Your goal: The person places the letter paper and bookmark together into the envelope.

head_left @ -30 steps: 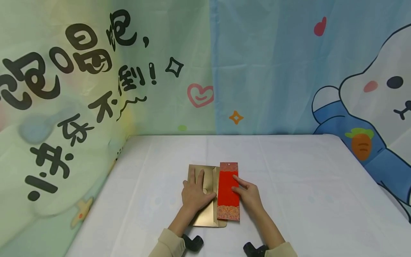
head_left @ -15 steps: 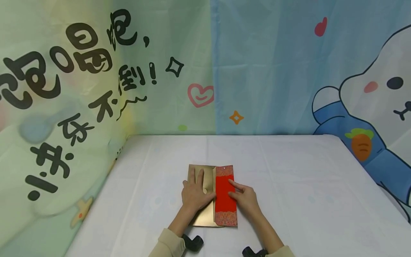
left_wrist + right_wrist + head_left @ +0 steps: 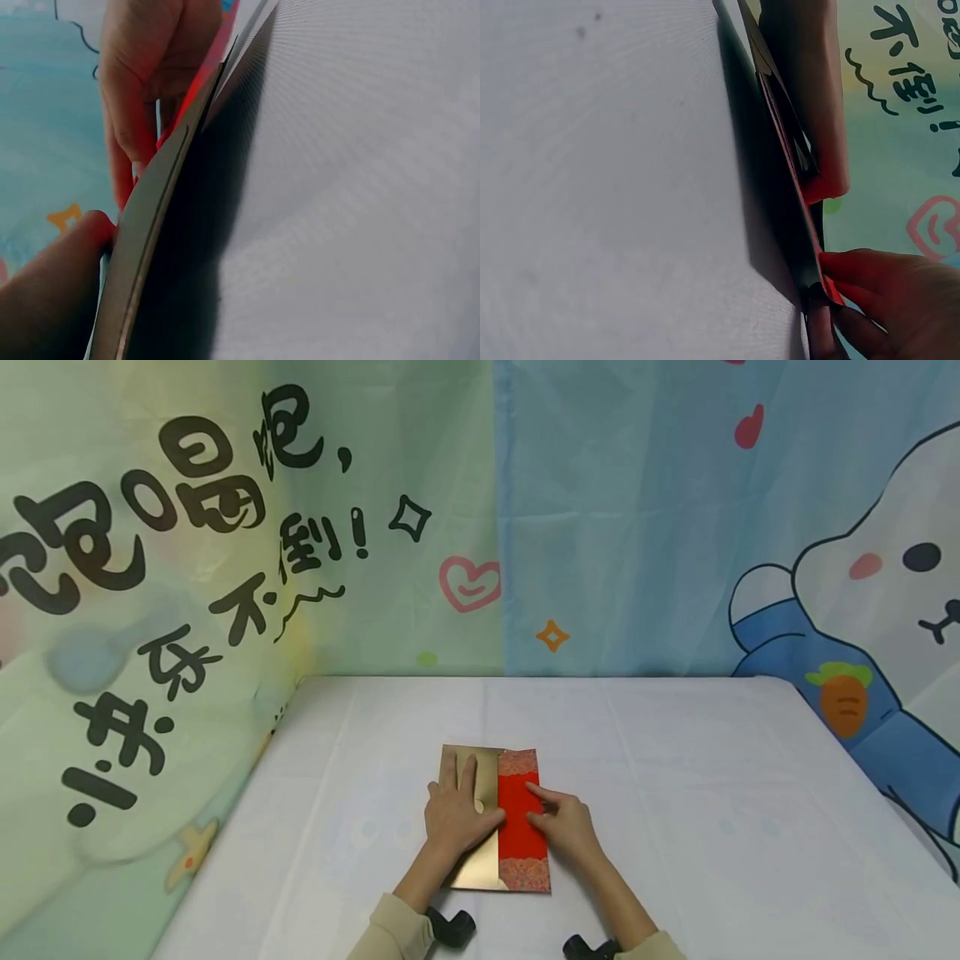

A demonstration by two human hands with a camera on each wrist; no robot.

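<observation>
A gold card [image 3: 487, 772] lies on the table with a red panel [image 3: 517, 835], patterned at both ends, over its right part. Spread flat on the gold side is my left hand [image 3: 457, 817], its thumb reaching to the red panel's left edge. My right hand [image 3: 570, 831] pinches the red panel's right edge between thumb and finger. From the left wrist, the gold card [image 3: 146, 225] shows nearly edge-on above a dark shadow, with the right hand [image 3: 142, 82] behind it. In the right wrist view, red [image 3: 832, 291] shows between the right hand's [image 3: 907, 300] fingers.
A white cloth covers the table [image 3: 675, 777]. Printed curtains [image 3: 600, 527] hang behind it and along its left side. Black wrist mounts [image 3: 452, 929] sit at both wrists, just below the beige sleeves.
My right hand has moved left and slightly down with the red panel, which now covers more of the gold card's right side. My left hand stays in place.
</observation>
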